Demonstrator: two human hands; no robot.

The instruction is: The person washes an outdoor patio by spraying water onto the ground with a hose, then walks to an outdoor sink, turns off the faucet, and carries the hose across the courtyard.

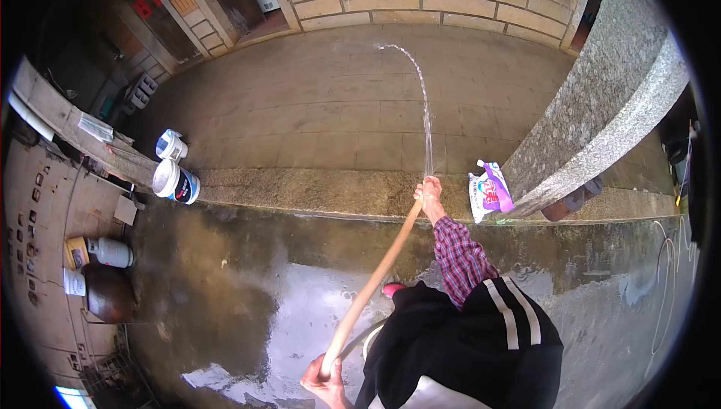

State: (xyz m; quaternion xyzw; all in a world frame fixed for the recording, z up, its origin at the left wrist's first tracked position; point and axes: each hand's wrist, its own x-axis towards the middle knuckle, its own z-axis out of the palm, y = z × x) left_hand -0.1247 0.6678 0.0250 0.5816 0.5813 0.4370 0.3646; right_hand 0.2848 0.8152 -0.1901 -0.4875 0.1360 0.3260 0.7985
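Observation:
A tan hose point(373, 281) runs slantwise between my two hands. Near its spouting end, my right hand point(429, 197) is closed around it, the arm in a plaid sleeve stretched forward. Lower down, my left hand point(324, 388) grips the hose by the bottom edge of the view. From the end at my right hand, a stream of water point(426, 101) arcs forward and lands on the tiled floor point(315, 101). The hose's mouth is hidden by my right fingers.
A raised stone ledge point(323, 191) crosses ahead. White buckets point(176, 182) stand at its left; a purple-white bag point(490, 190) leans near a stone pillar point(593, 101). The lower ground point(225, 296) is wet. A gas cylinder point(110, 252) and brown jar point(110, 293) stand left.

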